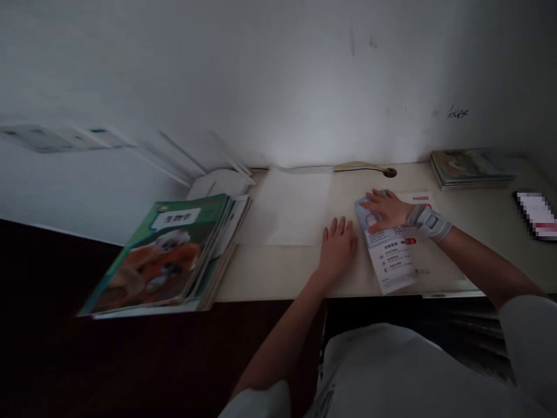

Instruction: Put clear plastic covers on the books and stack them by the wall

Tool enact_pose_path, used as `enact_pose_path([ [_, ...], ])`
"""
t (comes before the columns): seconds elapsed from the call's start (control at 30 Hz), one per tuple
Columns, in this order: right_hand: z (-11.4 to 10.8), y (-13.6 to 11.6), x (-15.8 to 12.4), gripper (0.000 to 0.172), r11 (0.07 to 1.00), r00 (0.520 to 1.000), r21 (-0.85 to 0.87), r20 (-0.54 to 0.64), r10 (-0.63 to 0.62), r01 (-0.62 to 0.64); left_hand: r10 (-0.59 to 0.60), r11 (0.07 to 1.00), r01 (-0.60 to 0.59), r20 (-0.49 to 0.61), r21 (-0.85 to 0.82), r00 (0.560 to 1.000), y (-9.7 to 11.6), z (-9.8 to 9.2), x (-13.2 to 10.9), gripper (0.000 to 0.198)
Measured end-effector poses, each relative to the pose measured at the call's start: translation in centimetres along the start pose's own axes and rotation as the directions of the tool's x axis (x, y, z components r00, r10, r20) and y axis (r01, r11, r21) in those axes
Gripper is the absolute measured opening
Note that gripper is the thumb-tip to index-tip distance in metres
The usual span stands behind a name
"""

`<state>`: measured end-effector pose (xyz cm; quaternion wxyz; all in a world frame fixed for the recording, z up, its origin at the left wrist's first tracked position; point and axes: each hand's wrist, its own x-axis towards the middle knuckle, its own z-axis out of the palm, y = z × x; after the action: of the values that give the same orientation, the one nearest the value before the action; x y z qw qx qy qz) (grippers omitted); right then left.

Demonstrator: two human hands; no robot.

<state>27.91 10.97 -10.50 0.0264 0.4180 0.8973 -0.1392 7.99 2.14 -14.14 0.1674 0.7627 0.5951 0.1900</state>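
Note:
My right hand [385, 210] lies with fingers spread on the upper part of a printed leaflet [394, 270], blue at the top and white below. Beneath the leaflet is a larger white printed sheet [439, 249] with red marks. To the left, my left hand [338, 244] rests on the desk with its fingers stretched out and nothing held. Beyond that hand lies a blank, whitish sheet [291, 206]. A watch with a pale band [430, 223] is on my right wrist.
A stack of textbooks with a green biology cover [174, 255] sits at the desk's left edge, partly overhanging. More books [472, 168] lie at the back right, near a phone [537, 215]. Cables enter a round hole [390, 172] by the wall.

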Motion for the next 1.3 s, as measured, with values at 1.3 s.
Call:
enact_pose_path([
  [1.3,2.1,-7.8,-3.6,0.059,0.959,0.968,-0.168,-0.066,-0.241,0.228,0.057,0.946,-0.1,0.142,0.31,0.988,-1.9,1.4,-1.6,0.058],
])
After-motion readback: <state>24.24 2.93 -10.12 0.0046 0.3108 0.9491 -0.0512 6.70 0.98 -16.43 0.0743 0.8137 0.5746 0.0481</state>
